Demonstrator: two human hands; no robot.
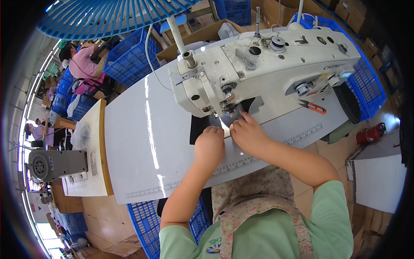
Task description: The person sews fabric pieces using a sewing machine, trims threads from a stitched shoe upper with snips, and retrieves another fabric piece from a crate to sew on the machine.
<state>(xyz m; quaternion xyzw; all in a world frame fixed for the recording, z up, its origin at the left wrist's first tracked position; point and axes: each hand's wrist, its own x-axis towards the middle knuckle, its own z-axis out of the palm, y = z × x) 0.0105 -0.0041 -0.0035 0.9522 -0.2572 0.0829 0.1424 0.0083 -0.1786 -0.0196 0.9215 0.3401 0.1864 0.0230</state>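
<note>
A white sewing machine (258, 73) stands on the pale table, and a dark piece of fabric (198, 128) lies under its needle area. My left hand (209, 144) is closed, fingers curled down on the fabric's near edge, just left of the needle. Close beside it, my right hand (248, 134) bends over the fabric to the right of the presser foot, forefinger reaching forward and the other fingers curled. The fingertips of both hands are partly hidden, as is the fabric beneath them. Another part of the black fabric (246, 105) shows behind the needle.
Orange-handled thread snips (314, 107) lie right of my right hand. A ruler strip (241, 164) runs along the table's near edge. Blue plastic crates (364, 84) stand around the table, and a blue fan guard (116, 17) hangs at the upper left. A red fire extinguisher (371, 133) is at right.
</note>
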